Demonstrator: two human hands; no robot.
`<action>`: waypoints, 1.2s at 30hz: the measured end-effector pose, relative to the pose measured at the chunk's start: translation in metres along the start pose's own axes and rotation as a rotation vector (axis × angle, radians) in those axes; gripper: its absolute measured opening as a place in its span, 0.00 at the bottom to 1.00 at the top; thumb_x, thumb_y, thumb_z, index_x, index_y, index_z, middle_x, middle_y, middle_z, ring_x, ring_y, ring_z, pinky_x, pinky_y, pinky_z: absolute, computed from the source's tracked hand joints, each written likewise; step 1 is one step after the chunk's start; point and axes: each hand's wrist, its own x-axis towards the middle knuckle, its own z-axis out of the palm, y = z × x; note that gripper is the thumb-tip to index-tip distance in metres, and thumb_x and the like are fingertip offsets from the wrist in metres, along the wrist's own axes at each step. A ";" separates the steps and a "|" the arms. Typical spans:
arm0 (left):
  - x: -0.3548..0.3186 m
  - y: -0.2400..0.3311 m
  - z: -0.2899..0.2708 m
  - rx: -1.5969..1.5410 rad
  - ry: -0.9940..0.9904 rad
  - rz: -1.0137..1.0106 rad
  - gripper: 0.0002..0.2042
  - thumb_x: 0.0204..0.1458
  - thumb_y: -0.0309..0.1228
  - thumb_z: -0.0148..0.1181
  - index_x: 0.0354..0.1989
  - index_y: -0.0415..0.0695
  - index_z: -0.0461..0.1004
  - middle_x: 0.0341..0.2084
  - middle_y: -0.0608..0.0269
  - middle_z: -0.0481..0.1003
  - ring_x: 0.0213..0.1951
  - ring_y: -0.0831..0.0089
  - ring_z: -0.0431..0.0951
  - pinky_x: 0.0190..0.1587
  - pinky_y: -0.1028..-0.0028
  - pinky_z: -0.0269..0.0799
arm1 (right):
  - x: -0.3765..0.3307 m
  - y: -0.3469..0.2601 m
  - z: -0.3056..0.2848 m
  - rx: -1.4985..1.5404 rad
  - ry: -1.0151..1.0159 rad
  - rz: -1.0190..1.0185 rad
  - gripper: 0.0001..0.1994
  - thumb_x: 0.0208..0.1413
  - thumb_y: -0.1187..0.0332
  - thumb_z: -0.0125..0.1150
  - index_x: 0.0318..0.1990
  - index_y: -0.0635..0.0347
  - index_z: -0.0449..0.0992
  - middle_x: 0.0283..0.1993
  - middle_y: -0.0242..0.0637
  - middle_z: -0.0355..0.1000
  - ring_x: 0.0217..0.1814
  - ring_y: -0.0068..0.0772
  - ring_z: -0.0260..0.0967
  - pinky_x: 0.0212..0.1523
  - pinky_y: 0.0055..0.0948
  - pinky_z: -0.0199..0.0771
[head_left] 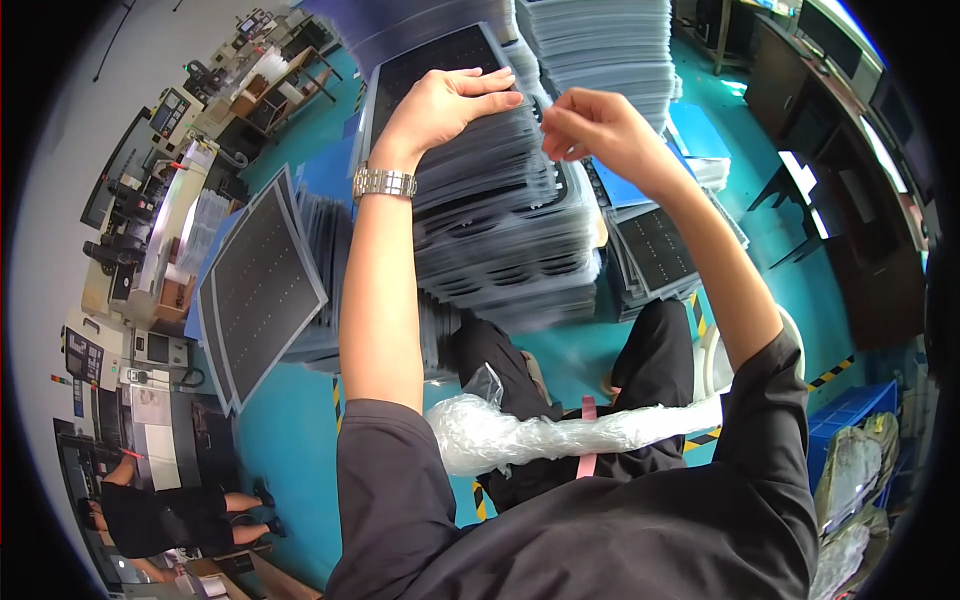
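My left hand (447,108), with a metal watch on its wrist, lies with fingers stretched over the top of a tall stack of dark sheets (500,235). The sheets have pale translucent edges, and the top sheet (440,55) carries rows of small dots. My right hand (592,130) is raised at the stack's right side, its fingers pinched together. Whether a sheet edge or anything else is between those fingers is hidden. Across my lap lies a long roll of crumpled clear plastic wrap (475,435).
Tilted dark panels (262,290) lean at the left. More sheet stacks (600,50) rise behind, and a lower stack (655,250) sits at the right. A blue crate (845,410) holds plastic-wrapped items. Another person (165,515) is by the bench at lower left.
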 end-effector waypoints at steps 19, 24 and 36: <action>-0.005 0.003 -0.009 -0.209 -0.033 0.015 0.14 0.57 0.33 0.71 0.50 0.43 0.86 0.63 0.53 0.76 0.67 0.64 0.71 0.69 0.68 0.64 | 0.033 0.010 0.002 0.036 0.037 0.092 0.15 0.71 0.59 0.56 0.45 0.64 0.79 0.35 0.35 0.81 0.35 0.22 0.78 0.40 0.23 0.79; -0.002 0.003 -0.012 -0.264 -0.025 -0.044 0.09 0.54 0.29 0.73 0.40 0.39 0.87 0.61 0.45 0.76 0.59 0.68 0.79 0.60 0.72 0.71 | 0.034 0.008 0.004 0.022 0.029 0.122 0.15 0.71 0.58 0.57 0.45 0.63 0.78 0.36 0.33 0.80 0.35 0.21 0.77 0.42 0.23 0.78; 0.002 0.020 -0.015 0.049 -0.108 -0.060 0.11 0.59 0.31 0.67 0.42 0.35 0.85 0.66 0.54 0.73 0.54 0.70 0.80 0.58 0.71 0.72 | 0.035 0.005 0.004 0.003 -0.008 0.134 0.17 0.71 0.54 0.56 0.41 0.60 0.77 0.35 0.31 0.78 0.36 0.19 0.75 0.43 0.22 0.77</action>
